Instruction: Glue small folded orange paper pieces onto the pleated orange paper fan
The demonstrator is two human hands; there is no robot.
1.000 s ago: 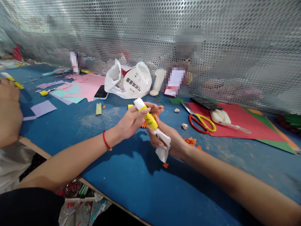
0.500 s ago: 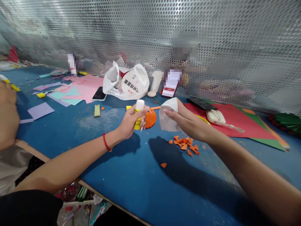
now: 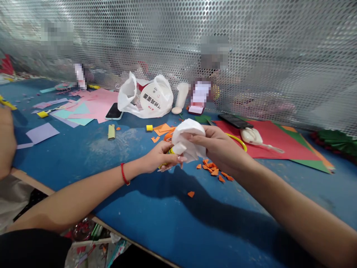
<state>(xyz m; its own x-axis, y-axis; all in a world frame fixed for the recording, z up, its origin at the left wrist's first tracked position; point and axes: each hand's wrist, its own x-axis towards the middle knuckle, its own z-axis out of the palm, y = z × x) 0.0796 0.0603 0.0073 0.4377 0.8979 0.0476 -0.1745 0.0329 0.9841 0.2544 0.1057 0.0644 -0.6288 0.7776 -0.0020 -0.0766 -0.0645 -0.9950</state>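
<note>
My left hand (image 3: 160, 158), with a red cord on its wrist, is closed around a yellow glue stick (image 3: 169, 152) whose top is hidden. My right hand (image 3: 219, 147) grips a crumpled white tissue (image 3: 187, 139) and presses it over the top of the glue stick. Both hands hover just above the blue table (image 3: 156, 208). Small orange paper scraps (image 3: 213, 170) lie under my right hand. An orange folded paper fan (image 3: 167, 134) peeks out behind the tissue.
A white plastic bag (image 3: 145, 98), a phone (image 3: 113, 111), pastel sheets (image 3: 92, 104), red paper (image 3: 276, 143) with a black phone (image 3: 235, 121), yellow-handled scissors (image 3: 239, 140) and a white tool (image 3: 251, 136). A perforated metal screen (image 3: 251, 56) backs the table. Another person's hand (image 3: 6, 143) shows at the left edge.
My right hand brought the tissue left and down onto the glue stick. My left hand lowered the stick, and the tissue now covers its white cap.
</note>
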